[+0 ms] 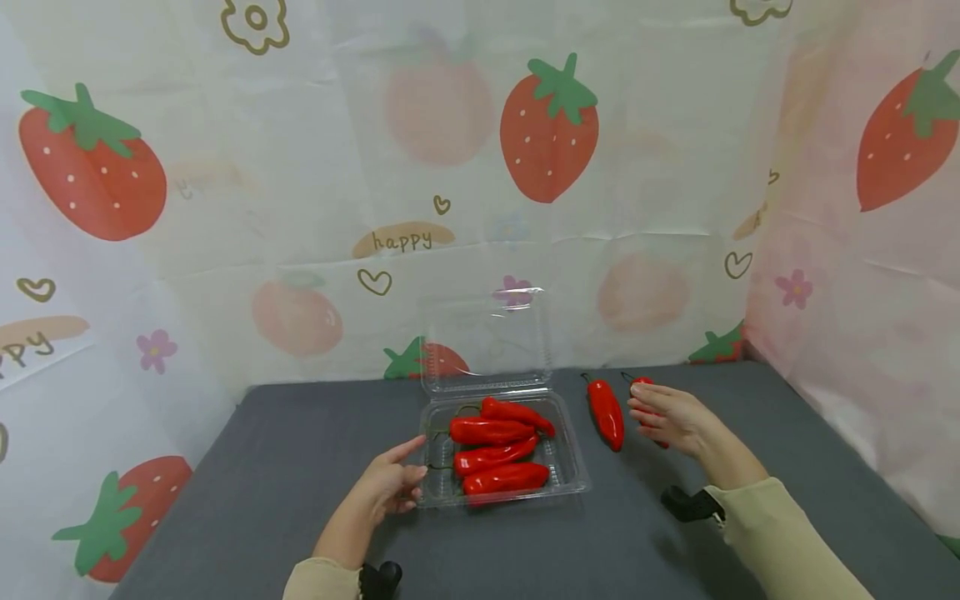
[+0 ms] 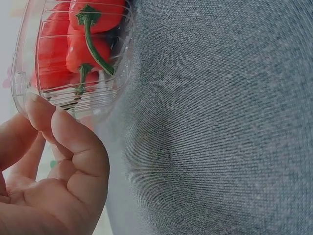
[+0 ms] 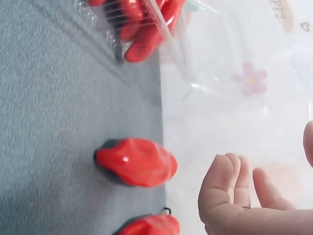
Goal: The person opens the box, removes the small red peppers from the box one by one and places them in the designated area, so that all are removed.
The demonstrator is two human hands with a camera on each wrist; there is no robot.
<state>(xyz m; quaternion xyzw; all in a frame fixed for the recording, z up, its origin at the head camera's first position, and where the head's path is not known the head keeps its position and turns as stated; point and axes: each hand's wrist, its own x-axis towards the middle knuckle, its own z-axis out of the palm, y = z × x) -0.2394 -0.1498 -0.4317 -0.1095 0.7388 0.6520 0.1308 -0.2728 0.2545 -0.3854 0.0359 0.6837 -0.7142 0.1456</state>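
In the head view, a clear plastic clamshell box (image 1: 573, 467) stands with its lid (image 1: 487, 346) raised and holds several red peppers (image 1: 491, 431). At the box's left side is my left hand (image 1: 386, 483), its index finger stretched toward the wall and the lower fingers bent. The left wrist view shows fingertips (image 2: 36, 105) at the rim; a firm grip is not evident. To the right of the box lies a loose red pepper (image 1: 605, 414). My right hand (image 1: 671, 417) hovers, fingers extended, over another red pepper (image 1: 643, 385), partly covering it. Both loose peppers (image 3: 139, 161) appear below that hand in the right wrist view.
A dark grey cloth (image 1: 315, 450) covers the table. Behind it hangs a pale curtain (image 1: 315, 192) printed with strawberries and hearts, which also runs along both sides. The upright lid rises in front of the back curtain. A black strap piece (image 1: 686, 504) sits at the right wrist.
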